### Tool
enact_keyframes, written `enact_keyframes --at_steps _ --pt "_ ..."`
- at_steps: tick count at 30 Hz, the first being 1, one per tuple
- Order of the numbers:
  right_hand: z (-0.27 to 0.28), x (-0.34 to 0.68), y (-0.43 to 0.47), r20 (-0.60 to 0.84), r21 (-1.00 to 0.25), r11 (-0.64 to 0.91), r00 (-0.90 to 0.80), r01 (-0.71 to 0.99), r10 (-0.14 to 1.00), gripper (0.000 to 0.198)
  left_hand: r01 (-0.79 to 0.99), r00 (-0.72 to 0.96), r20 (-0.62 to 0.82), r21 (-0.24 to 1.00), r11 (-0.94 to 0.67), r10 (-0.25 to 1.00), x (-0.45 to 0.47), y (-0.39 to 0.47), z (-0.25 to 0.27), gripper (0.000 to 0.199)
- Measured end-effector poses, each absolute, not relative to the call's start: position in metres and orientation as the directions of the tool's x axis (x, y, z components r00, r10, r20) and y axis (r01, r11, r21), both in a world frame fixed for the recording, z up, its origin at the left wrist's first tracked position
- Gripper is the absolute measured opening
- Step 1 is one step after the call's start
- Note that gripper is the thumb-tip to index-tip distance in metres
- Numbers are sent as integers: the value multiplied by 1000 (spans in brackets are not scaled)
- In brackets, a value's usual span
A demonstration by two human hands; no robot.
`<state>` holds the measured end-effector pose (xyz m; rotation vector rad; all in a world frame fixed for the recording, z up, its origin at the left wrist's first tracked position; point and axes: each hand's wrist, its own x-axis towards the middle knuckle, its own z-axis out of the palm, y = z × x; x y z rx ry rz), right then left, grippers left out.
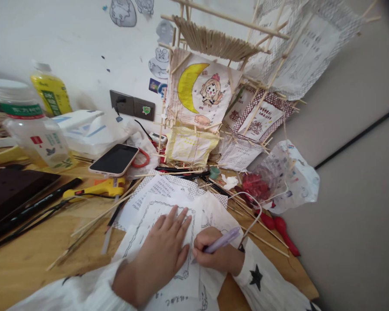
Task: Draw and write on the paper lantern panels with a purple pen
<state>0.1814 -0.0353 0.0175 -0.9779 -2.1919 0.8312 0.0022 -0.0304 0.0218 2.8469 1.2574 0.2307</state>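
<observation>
My left hand [164, 248] lies flat, fingers spread, across a sheet of white paper [152, 214] that has a hand-drawn wavy border. In my right hand [215, 250] is a light purple pen [225, 239], its tip down at the right side of the drawn border. The fingers wrap round the pen's lower part. Other papers lie beneath and around the sheet; one with rows of handwriting [157, 190] sticks out above it. Part of the bordered sheet is covered by my left hand and wrist.
A stick framework hung with drawings [204, 90] stands at the back. To the left are a phone [114, 159], a yellow glue gun [95, 189], a clear bottle [35, 134] and a dark flat object [16, 194]. Thin wooden sticks [106, 211] and a red balloon [285, 235] flank the papers.
</observation>
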Motion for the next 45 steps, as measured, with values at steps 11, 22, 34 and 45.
enact_keyframes --at_steps 11,22,34,45 --pt "16 180 -34 294 -677 627 -638 386 711 32 749 655 76 69 -659 752 3 -32 24 56" --pt "18 179 -36 268 -646 618 -624 449 734 31 735 667 89 87 -673 740 2 -30 25 56" --pt "13 179 -36 282 -651 604 -592 460 755 29 732 666 107 97 -674 738 1 -30 23 55" --pt "32 186 -24 276 -937 244 101 249 956 28 728 588 339 174 -663 735 -15 0 28 41"
